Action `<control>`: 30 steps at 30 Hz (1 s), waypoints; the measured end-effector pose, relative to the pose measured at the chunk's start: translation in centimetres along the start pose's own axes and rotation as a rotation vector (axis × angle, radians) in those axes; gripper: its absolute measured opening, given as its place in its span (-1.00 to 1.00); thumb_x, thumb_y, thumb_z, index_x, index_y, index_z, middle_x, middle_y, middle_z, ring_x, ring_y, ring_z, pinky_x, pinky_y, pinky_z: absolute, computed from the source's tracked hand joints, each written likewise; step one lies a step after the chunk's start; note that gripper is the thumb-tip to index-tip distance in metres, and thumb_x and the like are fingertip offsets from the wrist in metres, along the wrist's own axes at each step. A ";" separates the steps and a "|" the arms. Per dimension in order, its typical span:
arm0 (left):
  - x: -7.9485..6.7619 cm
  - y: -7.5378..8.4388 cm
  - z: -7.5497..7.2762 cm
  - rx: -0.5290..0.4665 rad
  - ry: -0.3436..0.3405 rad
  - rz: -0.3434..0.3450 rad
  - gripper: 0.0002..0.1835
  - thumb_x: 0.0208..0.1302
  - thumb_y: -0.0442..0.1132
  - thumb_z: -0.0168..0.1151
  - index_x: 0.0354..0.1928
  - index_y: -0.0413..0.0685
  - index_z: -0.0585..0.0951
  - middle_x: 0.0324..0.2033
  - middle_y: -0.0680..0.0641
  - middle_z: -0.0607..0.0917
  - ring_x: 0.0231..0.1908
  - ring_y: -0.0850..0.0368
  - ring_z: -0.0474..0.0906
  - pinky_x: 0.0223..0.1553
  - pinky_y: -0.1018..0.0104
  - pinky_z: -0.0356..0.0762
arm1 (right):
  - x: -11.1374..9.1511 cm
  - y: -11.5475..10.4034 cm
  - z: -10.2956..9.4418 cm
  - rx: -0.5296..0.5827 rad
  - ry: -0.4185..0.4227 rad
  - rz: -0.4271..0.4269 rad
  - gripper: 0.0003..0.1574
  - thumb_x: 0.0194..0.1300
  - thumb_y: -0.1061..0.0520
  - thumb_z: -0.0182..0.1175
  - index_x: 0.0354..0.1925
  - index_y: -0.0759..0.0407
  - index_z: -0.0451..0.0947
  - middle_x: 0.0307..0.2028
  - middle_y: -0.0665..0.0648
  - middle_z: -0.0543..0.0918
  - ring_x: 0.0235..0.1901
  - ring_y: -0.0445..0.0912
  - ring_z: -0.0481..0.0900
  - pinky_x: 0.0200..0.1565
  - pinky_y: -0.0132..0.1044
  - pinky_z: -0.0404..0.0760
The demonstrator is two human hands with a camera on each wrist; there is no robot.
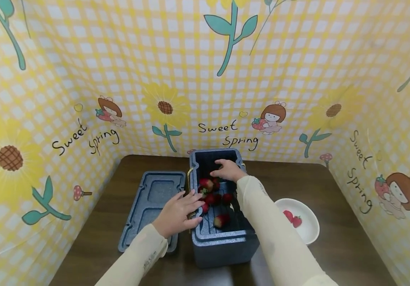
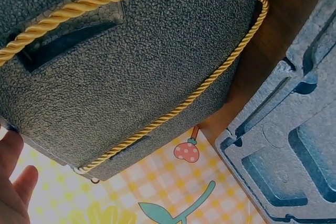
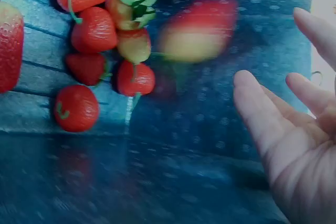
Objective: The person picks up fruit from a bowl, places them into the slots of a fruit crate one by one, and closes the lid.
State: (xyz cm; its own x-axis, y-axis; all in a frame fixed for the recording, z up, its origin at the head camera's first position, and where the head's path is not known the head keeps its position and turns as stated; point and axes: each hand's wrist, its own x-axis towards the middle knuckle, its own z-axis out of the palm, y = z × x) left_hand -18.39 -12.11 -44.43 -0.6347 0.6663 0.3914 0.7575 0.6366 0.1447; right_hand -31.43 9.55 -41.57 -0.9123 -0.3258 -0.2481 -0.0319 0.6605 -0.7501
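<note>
A dark blue-grey foam box (image 1: 224, 253) holds several strawberries, among them a large one (image 1: 221, 220) near the front. My right hand (image 1: 228, 171) is inside the far part of the box, its fingers spread and holding nothing. In the right wrist view, a blurred red-and-yellow strawberry (image 3: 199, 31) shows just beyond the fingertips, apart from them; smaller strawberries (image 3: 77, 108) lie on the ribbed bottom. My left hand (image 1: 178, 212) rests on the box's left rim with its fingers extended. The left wrist view catches only its fingertips (image 2: 25, 186) beside the box wall.
The box's lid (image 1: 153, 212) lies on the brown table (image 1: 283, 178) to the left. On the right, a white bowl (image 1: 312, 222) holds two strawberries (image 1: 296, 221). A gold rope handle (image 2: 205, 85) hangs along the box's side. Yellow checked cloth (image 1: 190, 47) surrounds the table.
</note>
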 end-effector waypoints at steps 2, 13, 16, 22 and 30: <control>0.0 -0.1 0.0 -0.005 0.008 0.006 -0.53 0.27 0.05 0.15 0.05 -0.12 0.66 0.11 -0.13 0.60 0.19 -0.07 0.46 0.16 -0.13 0.36 | -0.5 -0.3 -0.7 0.084 -0.015 -0.015 -0.28 0.33 0.06 0.18 0.36 0.30 0.25 0.07 0.31 0.57 -0.01 0.12 0.58 0.05 -0.09 0.53; 0.2 0.1 -0.1 -0.035 -0.035 -0.047 -0.53 0.22 0.00 0.20 0.09 -0.12 0.64 0.15 -0.13 0.58 0.22 -0.06 0.42 0.21 -0.12 0.30 | -5.0 2.4 -8.1 0.182 0.092 -0.179 -0.44 0.37 0.20 0.12 0.24 0.48 0.33 -0.01 0.46 0.58 -0.17 0.05 0.64 -0.02 -0.12 0.59; 0.1 0.3 0.0 -0.043 -0.063 -0.074 -0.52 0.22 -0.01 0.19 0.10 -0.13 0.63 0.16 -0.13 0.57 0.23 -0.07 0.41 0.22 -0.13 0.28 | -7.0 6.6 -9.6 0.210 0.173 -0.173 -0.44 0.31 0.21 0.17 0.18 0.52 0.37 -0.07 0.46 0.61 -0.29 -0.08 0.65 -0.10 -0.16 0.62; -0.7 0.5 0.2 -0.049 -0.038 -0.080 -0.54 0.21 -0.03 0.20 0.08 -0.13 0.64 0.13 -0.13 0.59 0.21 -0.08 0.44 0.18 -0.14 0.32 | -10.3 15.8 -8.0 0.221 0.303 -0.087 -0.49 0.21 0.18 0.26 0.06 0.46 0.48 -0.23 0.33 0.68 -0.31 -0.04 0.66 -0.20 -0.20 0.64; -0.3 0.2 0.8 -0.034 0.061 -0.027 -0.54 0.21 0.00 0.22 0.06 -0.12 0.65 0.12 -0.13 0.60 0.20 -0.06 0.45 0.17 -0.13 0.35 | -12.2 20.6 -5.6 0.143 0.258 0.092 -0.42 0.20 0.23 0.27 0.11 0.53 0.40 -0.21 0.35 0.66 -0.26 0.08 0.64 -0.19 -0.07 0.64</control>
State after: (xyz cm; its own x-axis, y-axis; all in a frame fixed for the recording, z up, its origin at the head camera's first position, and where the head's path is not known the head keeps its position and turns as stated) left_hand -18.21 -11.87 -45.23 -0.6454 0.6231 0.4418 0.7454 0.6400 0.1865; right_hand -23.25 30.92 -50.53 -0.9829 -0.0746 -0.1686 0.0965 0.5713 -0.8151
